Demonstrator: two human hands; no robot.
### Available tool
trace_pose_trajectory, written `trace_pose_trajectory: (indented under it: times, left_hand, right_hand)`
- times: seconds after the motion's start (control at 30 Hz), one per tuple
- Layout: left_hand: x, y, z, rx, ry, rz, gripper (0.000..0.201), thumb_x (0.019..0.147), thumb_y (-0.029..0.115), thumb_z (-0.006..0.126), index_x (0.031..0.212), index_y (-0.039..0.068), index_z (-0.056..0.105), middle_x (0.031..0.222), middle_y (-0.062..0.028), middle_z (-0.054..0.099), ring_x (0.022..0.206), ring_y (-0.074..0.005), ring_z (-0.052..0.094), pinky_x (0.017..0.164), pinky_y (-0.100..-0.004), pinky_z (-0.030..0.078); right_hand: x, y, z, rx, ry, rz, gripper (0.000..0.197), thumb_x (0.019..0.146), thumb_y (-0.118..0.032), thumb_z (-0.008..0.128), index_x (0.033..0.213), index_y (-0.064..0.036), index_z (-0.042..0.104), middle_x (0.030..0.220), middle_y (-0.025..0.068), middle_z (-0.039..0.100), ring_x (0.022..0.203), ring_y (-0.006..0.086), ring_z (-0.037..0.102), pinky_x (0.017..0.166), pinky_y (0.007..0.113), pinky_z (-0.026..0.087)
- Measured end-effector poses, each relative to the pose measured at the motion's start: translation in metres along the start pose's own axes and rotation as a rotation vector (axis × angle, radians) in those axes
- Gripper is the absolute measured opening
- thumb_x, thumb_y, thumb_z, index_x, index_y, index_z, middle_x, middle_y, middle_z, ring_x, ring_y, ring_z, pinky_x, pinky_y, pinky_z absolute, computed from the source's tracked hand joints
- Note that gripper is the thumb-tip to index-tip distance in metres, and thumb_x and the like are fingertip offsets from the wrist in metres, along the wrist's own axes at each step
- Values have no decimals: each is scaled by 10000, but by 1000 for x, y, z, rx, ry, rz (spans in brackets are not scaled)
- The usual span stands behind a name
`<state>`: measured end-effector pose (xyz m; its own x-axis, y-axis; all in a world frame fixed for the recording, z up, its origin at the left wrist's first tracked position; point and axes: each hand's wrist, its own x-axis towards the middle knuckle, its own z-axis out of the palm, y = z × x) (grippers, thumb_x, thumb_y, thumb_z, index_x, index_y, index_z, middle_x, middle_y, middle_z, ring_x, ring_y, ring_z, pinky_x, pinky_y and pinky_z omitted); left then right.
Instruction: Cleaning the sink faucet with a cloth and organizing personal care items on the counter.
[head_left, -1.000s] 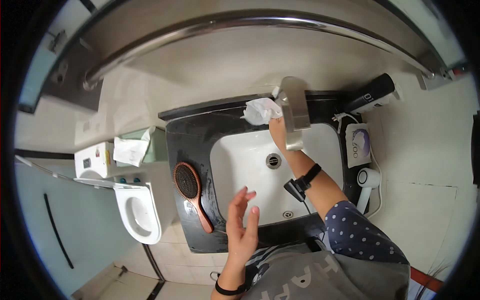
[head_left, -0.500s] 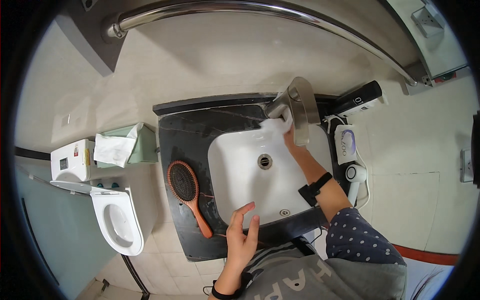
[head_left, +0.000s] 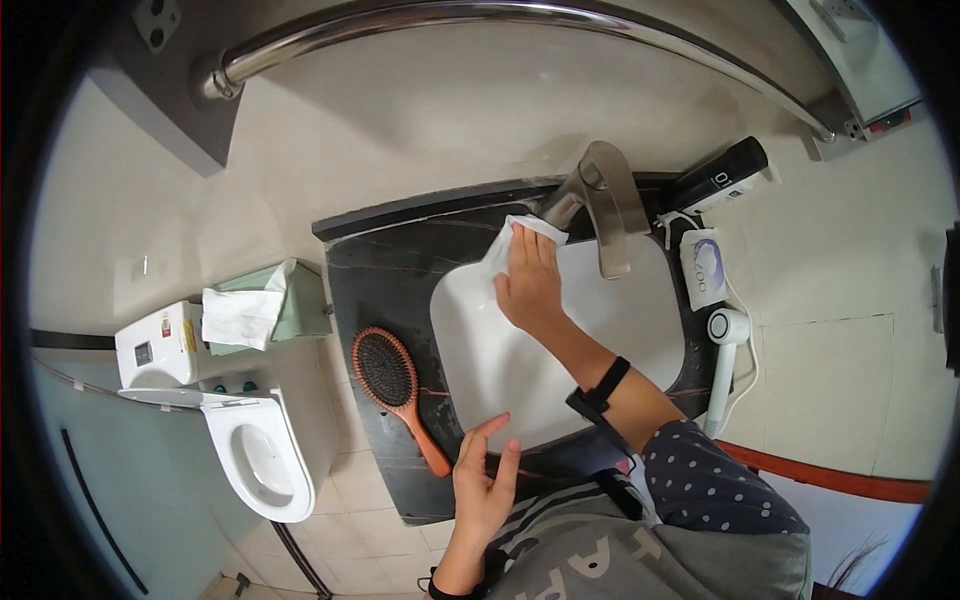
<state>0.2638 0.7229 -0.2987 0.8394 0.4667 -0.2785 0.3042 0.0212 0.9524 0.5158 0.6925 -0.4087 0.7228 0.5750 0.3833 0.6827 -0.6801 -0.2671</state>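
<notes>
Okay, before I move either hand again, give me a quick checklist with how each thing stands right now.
1. White cloth under right hand: ok, beneath the fingers at the back edge of the sink.
2. Left hand free: ok, fingers spread, nothing visible in it.
3. Hairbrush out of the way: ok, on the counter left of the sink, apart from both hands.
4. Faucet off: ok, no stream visible.
5. Sink drain unblocked: cannot tell, it isn't visible.
</notes>
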Motion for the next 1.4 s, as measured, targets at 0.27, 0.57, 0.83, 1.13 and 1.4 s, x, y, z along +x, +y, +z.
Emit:
trace_pose_trajectory:
  times: [0.27, 0.57, 0.83, 1.13, 1.4]
  left_hand:
    - [-12, -8, -5, -105, 51, -66, 283, 914, 145, 619, 1158, 2, 594, 1129, -149, 602, 1088, -251, 564, 982, -326, 388]
    - [-3, 1, -27, -42, 156, -75, 274, 901, 133, 639, 1140, 3, 605, 1077, -104, 616, 988, -173, 561, 923, -299, 417]
    - [-11, -28, -68, -117, 250, -40, 283, 959, 40, 530, 1234, -26, 523, 1180, -99, 588, 1116, -165, 542, 1000, -291, 381]
    - [-2, -29, -63, -135, 267, -78, 276, 959, 60, 543, 1221, -26, 539, 1181, -95, 587, 1087, -155, 544, 975, -282, 397]
    - [43, -10, -7, -291, 80, -41, 320, 966, 124, 549, 1267, 23, 505, 1190, -102, 576, 1073, -175, 565, 934, -290, 438]
  right_hand:
    - [23, -60, 25, 225, -188, -226, 687, 791, -237, 569, 1363, 79, 358, 1362, 268, 410, 1300, 398, 354, 1130, 481, 203]
    - [39, -4, -7, -312, -230, 27, 800, 859, -498, 534, 1278, 168, 389, 1317, 297, 431, 1291, 378, 365, 1130, 466, 180]
    - [69, -10, 18, -339, -231, 167, 700, 874, -492, 533, 1081, 175, 499, 1135, 364, 529, 1171, 449, 457, 1090, 505, 211]
    - [19, -46, 31, 149, -36, -76, 481, 810, -190, 605, 1213, 53, 504, 1144, 257, 555, 1211, 419, 426, 1097, 510, 234]
    - [-14, -12, -73, 757, -319, 316, 365, 778, 25, 559, 1131, -56, 607, 1041, 129, 655, 988, 286, 635, 901, 364, 488]
